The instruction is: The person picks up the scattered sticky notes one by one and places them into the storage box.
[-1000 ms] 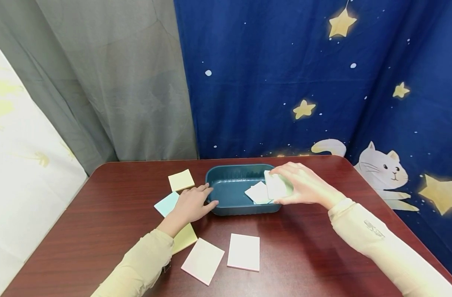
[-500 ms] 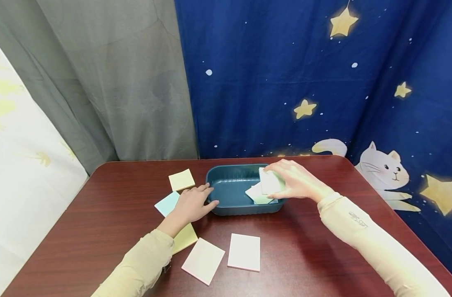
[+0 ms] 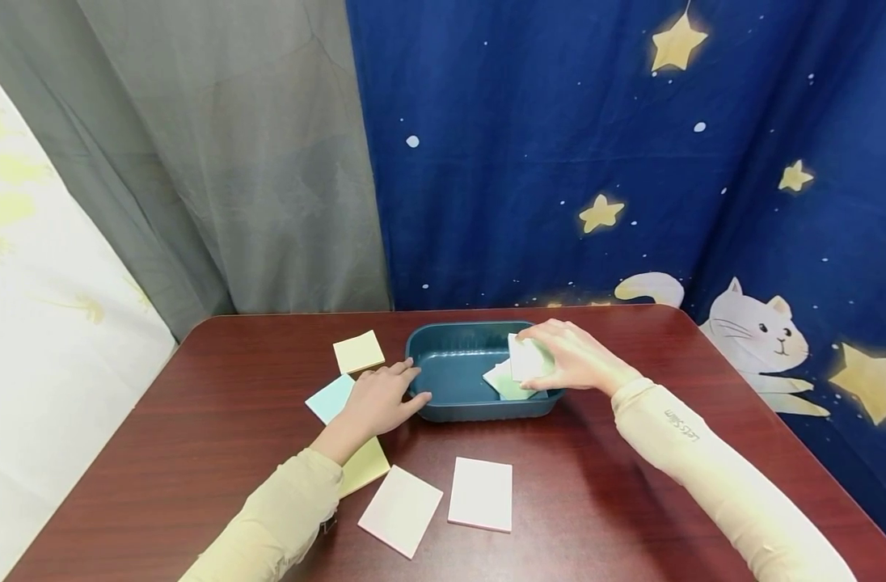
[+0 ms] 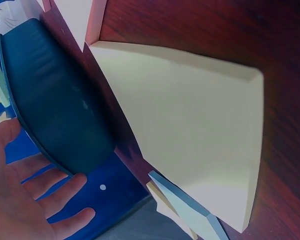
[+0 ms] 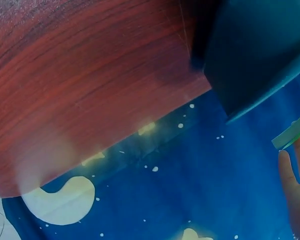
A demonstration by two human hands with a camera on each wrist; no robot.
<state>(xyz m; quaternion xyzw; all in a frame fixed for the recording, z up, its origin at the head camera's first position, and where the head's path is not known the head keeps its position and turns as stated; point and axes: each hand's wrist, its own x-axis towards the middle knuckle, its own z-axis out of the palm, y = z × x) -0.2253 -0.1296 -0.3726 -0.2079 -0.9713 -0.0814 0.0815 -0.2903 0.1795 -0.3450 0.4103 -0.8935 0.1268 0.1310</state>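
"Where is the pale green square paper pad (image 3: 526,361)?"

"Pinched by the right hand (image 3: 577,357), fingers on its far side and thumb on its near side, above the right end of the glossy dark-teal rounded-rectangular dish (image 3: 443,376), near the far edge of the tabletop (image 3: 196,444). Whether it touches the pale square paper pads (image 3: 495,378) lying there, I can't tell."

"And the left hand (image 3: 376,400)?"

"Loosely spread, fingers touching the dish's left rim. A light-blue square paper pad (image 3: 329,396) lies partly hidden behind it, toward the tabletop's left edge."
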